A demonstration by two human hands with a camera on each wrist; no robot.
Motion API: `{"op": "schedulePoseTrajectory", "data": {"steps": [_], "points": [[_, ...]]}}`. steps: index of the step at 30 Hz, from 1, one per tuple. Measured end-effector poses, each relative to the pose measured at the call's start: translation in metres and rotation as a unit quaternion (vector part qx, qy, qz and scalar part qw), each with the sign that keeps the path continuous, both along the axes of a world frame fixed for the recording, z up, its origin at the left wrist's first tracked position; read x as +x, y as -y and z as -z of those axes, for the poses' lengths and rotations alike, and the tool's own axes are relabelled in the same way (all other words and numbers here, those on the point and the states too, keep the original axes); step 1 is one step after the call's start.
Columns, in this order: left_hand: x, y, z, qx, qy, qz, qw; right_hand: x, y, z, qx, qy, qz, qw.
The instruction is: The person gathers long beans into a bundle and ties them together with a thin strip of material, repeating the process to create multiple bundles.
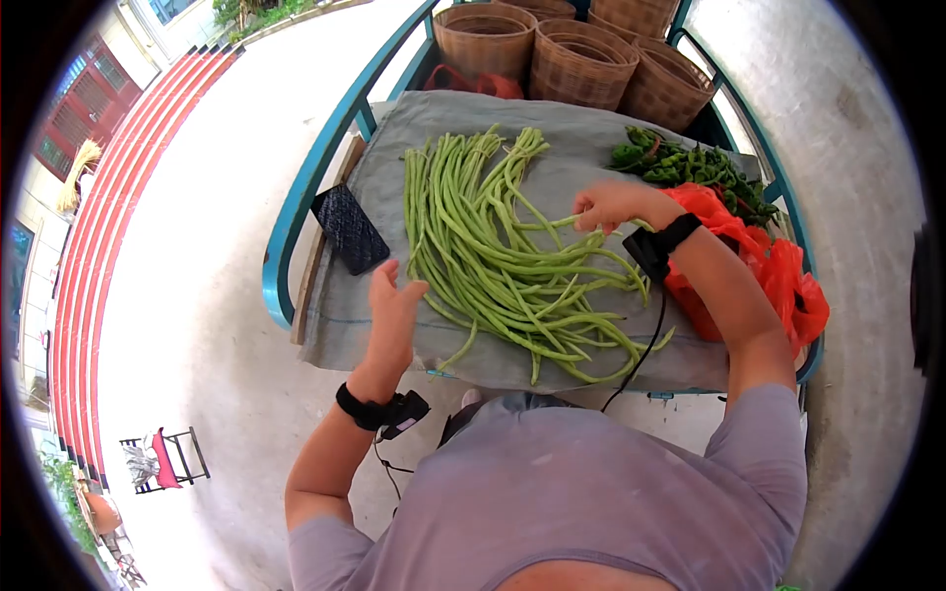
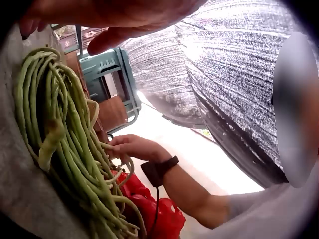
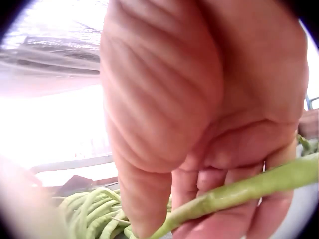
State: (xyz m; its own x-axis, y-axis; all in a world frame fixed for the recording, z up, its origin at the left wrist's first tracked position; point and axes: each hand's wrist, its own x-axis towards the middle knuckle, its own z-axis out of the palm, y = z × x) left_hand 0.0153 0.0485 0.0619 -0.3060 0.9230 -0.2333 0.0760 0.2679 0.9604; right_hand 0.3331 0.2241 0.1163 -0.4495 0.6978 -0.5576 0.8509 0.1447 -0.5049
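Observation:
A large heap of long green beans lies on the grey cloth of the cart, bundled ends toward the back. My right hand is over the heap's right side, pinching one long bean that runs between thumb and fingers in the right wrist view. At the heap's near left stands my left hand, thumb and fingers apart, holding nothing. A dark phone lies just beyond its fingertips. In the left wrist view the beans spread below that hand.
Green peppers and red plastic bags line the cart's right side. Several wicker baskets stand at the back. Blue rails border the cart, and a cable hangs from the right wrist camera.

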Motion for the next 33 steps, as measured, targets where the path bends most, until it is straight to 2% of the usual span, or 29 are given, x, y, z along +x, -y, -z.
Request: {"op": "schedulePoseTrajectory", "data": {"steps": [2,3,4,6,7,9,10,11,14,15,18,20,24,27,30,33], "points": [[0.017,0.003,-0.001,0.103,-0.119,0.16,0.975,-0.017,0.009,-0.022,-0.012,-0.06,0.02,0.998],[0.032,0.004,-0.016,0.123,-0.138,0.246,0.951,-0.027,0.014,-0.031,-0.019,-0.106,0.03,0.994],[0.051,0.001,-0.03,0.143,-0.155,0.331,0.92,-0.035,0.018,-0.04,-0.026,-0.151,0.04,0.987],[0.086,-0.012,-0.024,0.194,-0.3,0.425,0.831,-0.046,0.032,-0.058,-0.037,-0.165,0.031,0.985],[0.1,-0.021,-0.017,0.235,-0.354,0.42,0.802,-0.047,0.036,-0.063,-0.041,-0.171,0.025,0.984],[0.123,-0.04,0.0,0.314,-0.454,0.401,0.731,-0.036,0.029,-0.053,0.017,-0.033,-0.068,0.997],[0.133,-0.047,0.001,0.284,-0.477,0.416,0.721,-0.028,0.025,-0.045,0.046,0.036,-0.114,0.992],[0.141,-0.055,0.0,0.254,-0.498,0.429,0.709,-0.02,0.024,-0.039,0.047,0.074,-0.103,0.991],[0.16,-0.073,0.008,0.17,-0.563,0.48,0.651,0.009,0.029,-0.009,-0.028,0.007,-0.001,1.0],[0.165,-0.079,0.01,0.142,-0.583,0.497,0.626,0.019,0.028,0.003,-0.025,0.005,-0.001,1.0],[0.179,-0.092,0.007,0.148,-0.596,0.527,0.588,0.042,0.032,0.033,-0.033,-0.017,0.027,0.999],[0.189,-0.099,0.016,0.145,-0.589,0.513,0.607,0.053,0.04,0.045,-0.056,-0.045,0.076,0.995],[0.185,-0.105,0.04,0.157,-0.527,0.547,0.632,0.075,0.049,0.062,-0.031,-0.08,0.078,0.993],[0.177,-0.104,0.03,0.104,-0.534,0.588,0.598,0.08,0.055,0.062,-0.028,-0.126,0.162,0.978],[0.162,-0.097,-0.002,0.068,-0.505,0.685,0.521,0.08,0.058,0.053,-0.07,-0.202,0.173,0.962],[0.138,-0.077,-0.021,0.141,-0.479,0.72,0.482,0.071,0.073,0.023,-0.222,-0.319,0.223,0.894]]}}
